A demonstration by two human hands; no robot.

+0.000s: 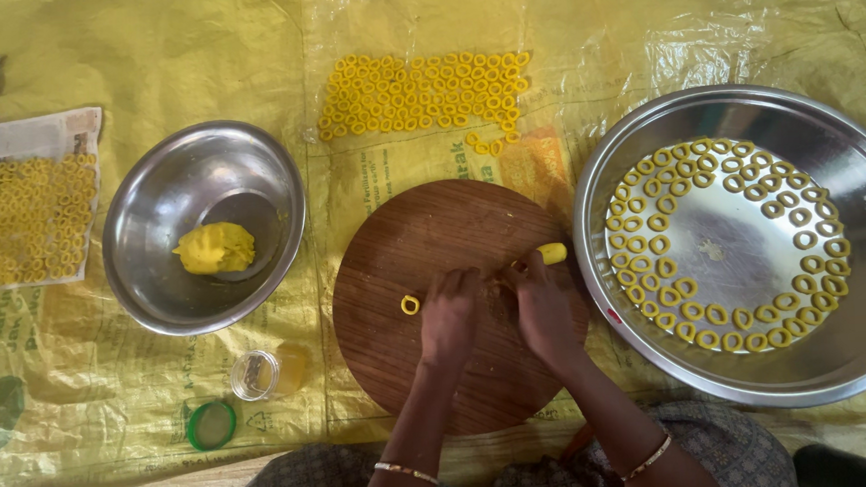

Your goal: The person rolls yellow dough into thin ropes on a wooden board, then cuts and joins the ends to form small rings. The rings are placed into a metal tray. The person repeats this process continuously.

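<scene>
Hands: left hand (pixel 450 316) and right hand (pixel 544 307) are pressed side by side, fingers curled down on the round wooden board (pixel 403 245).
Dough roll: a yellow roll (pixel 552 253) is pinched at the right hand's fingertips, near the board's right edge.
Ring: one formed ring (pixel 411 304) is laid just left of the left hand.
Open room: bare board is left on the far half.
Right: steel tray (pixel 860 348), its rim just beside the board, is lined with rings.
Left: steel bowl (pixel 150 211) is set apart, dough lump (pixel 215 248) inside.
</scene>
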